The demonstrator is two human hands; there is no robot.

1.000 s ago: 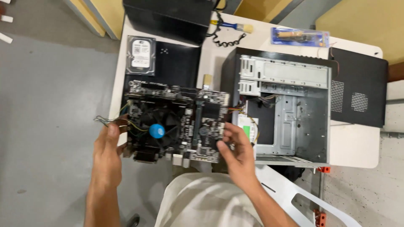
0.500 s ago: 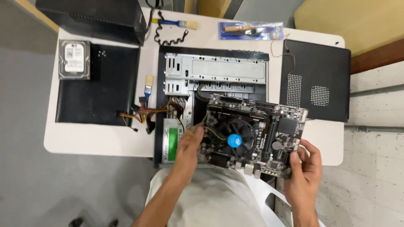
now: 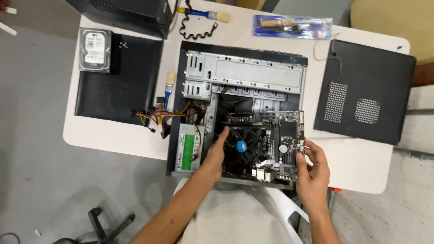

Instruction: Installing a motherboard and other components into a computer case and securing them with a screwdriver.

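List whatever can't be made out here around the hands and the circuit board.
Head view only:
- Whether the motherboard sits flat in the open computer case: its underside is hidden by the board itself.
- Left hand fingertips: hidden behind the cooler fan.
- Right hand palm: faces away from the camera.
- Screws or mounting posts: too small.

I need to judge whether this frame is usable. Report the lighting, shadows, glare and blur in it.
Head view: even, soft overhead light with only faint shadows beside the open computer case; no strong glare, only a mild sheen on the bagged tool; the circuit board is fairly sharp, while the left hand and right hand are slightly soft; the table edges bow a little.
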